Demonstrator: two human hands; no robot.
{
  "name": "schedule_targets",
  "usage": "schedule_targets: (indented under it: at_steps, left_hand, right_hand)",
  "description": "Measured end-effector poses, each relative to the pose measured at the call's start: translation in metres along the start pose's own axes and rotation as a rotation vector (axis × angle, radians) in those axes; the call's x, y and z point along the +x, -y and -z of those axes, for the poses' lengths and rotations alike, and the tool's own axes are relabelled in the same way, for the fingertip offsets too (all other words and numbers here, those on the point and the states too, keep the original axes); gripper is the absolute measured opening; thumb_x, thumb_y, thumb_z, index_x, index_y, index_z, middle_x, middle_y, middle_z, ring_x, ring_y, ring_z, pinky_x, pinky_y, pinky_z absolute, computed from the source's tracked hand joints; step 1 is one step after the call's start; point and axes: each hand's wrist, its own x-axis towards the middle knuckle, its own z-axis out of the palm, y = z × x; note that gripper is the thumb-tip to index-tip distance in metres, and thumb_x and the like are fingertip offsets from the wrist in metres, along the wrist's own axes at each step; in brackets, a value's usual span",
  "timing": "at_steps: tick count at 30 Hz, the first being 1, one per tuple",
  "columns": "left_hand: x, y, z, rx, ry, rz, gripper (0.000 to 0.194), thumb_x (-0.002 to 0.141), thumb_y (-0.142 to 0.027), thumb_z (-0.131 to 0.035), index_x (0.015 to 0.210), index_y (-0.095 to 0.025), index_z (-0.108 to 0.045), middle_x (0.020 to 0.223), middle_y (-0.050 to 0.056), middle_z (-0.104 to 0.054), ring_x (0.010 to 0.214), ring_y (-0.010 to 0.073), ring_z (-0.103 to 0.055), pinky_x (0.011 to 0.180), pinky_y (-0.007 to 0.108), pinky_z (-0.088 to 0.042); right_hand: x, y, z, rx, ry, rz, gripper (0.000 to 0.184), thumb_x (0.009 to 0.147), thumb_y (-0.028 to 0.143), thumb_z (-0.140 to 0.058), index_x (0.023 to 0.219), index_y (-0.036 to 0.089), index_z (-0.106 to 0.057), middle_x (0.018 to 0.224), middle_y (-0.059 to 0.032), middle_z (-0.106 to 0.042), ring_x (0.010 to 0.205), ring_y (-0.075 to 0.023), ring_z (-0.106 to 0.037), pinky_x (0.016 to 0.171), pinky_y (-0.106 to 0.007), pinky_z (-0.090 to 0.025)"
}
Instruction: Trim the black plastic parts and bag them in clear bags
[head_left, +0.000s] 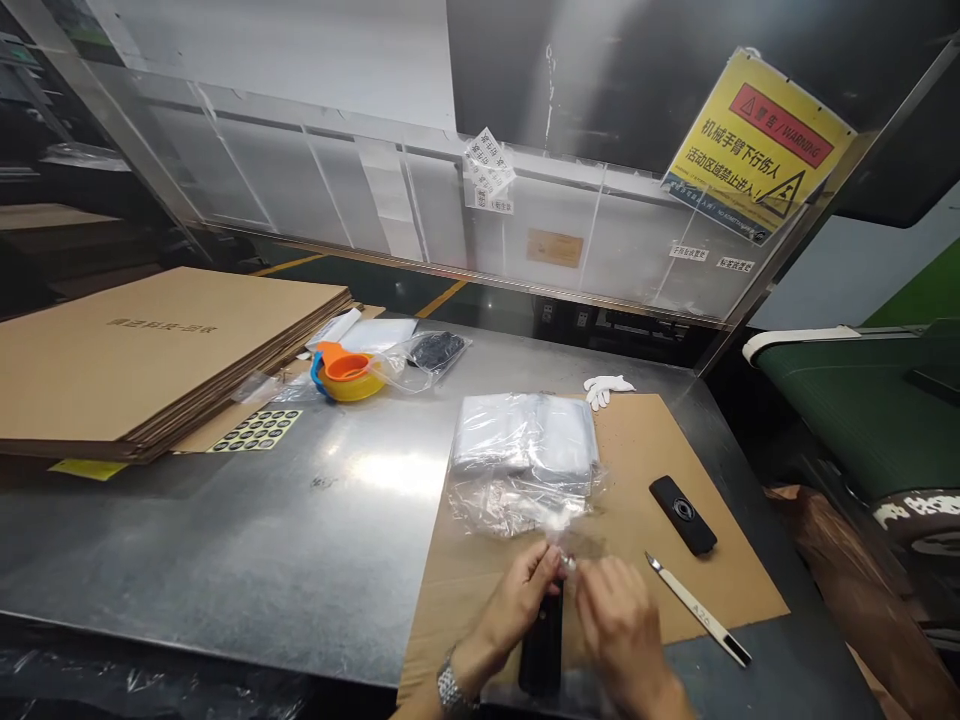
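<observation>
Both my hands meet at the near edge of a brown cardboard sheet (pixel 645 470). My left hand (pixel 517 605) pinches the top of a clear plastic bag (pixel 561 560) that holds a flat black device (pixel 542 650). My right hand (pixel 619 630) is blurred by motion; its fingers are closed at the same bag mouth. Just beyond my hands lies a pile of clear plastic bags (pixel 525 455).
A second black device (pixel 682 514) and a white-handled craft knife (pixel 697 608) lie right of my hands. A stack of flat cartons (pixel 150 350), a sticker sheet (pixel 256 430), an orange-yellow tape dispenser (pixel 343 372), a bagged black item (pixel 435 352) and white gloves (pixel 606 388) sit farther off. A green conveyor (pixel 862 410) runs at right.
</observation>
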Motion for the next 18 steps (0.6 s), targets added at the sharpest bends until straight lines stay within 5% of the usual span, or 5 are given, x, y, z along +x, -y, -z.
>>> schedule_targets:
  at_steps: [4, 7, 11, 13, 18]
  left_hand:
    - [-0.015, 0.001, -0.008, -0.795, 0.012, 0.274, 0.049, 0.072, -0.043, -0.066, 0.11, -0.015, -0.056, 0.109, 0.014, -0.065, 0.102, 0.0235, -0.059, 0.09, 0.035, -0.044]
    - [-0.018, 0.001, -0.003, -0.976, -0.028, 0.34, 0.04, 0.074, -0.037, -0.066, 0.106, -0.014, -0.059, 0.109, 0.015, -0.064, 0.091, 0.0239, -0.064, 0.081, 0.036, -0.049]
    - [-0.024, -0.001, 0.012, -1.019, 0.106, 0.336, 0.034, 0.078, -0.032, -0.062, 0.105, -0.011, -0.059, 0.11, 0.018, -0.063, 0.09, 0.0281, -0.065, 0.072, 0.035, -0.053]
    - [-0.027, -0.001, 0.018, -1.036, 0.136, 0.346, 0.033, 0.079, -0.031, -0.061, 0.104, -0.011, -0.06, 0.109, 0.017, -0.063, 0.091, 0.0297, -0.065, 0.069, 0.034, -0.054]
    - [-0.03, 0.003, 0.024, -1.057, 0.124, 0.354, 0.03, 0.08, -0.03, -0.059, 0.103, -0.01, -0.061, 0.108, 0.016, -0.064, 0.091, 0.0302, -0.065, 0.07, 0.033, -0.054]
  right_hand:
    - [-0.022, 0.034, -0.023, 0.014, -0.001, 0.175, 0.033, 0.089, 0.02, -0.029, 0.087, 0.02, -0.062, 0.065, -0.0103, -0.058, 0.059, -0.024, -0.05, 0.056, -0.037, -0.033]
    - [-0.028, 0.03, -0.013, 0.181, 0.016, 0.252, 0.027, 0.09, 0.028, -0.038, 0.111, 0.022, -0.055, 0.08, -0.0101, -0.063, 0.069, -0.0245, -0.055, 0.062, -0.037, -0.04]
    - [-0.023, -0.001, 0.015, 0.507, -0.073, -0.348, 0.036, 0.088, 0.039, -0.047, 0.121, 0.023, -0.046, 0.109, -0.0121, -0.058, 0.096, -0.0263, -0.055, 0.079, -0.039, -0.043]
    - [-0.021, -0.012, 0.021, 0.729, 0.046, -0.62, 0.048, 0.083, 0.052, -0.049, 0.118, 0.019, -0.048, 0.112, -0.0141, -0.058, 0.099, -0.0267, -0.054, 0.081, -0.039, -0.042]
    - [-0.023, -0.009, 0.02, 1.191, 0.375, -0.772, 0.043, 0.078, 0.055, -0.057, 0.095, 0.015, -0.06, 0.08, -0.0073, -0.064, 0.07, -0.0156, -0.055, 0.063, -0.027, -0.041]
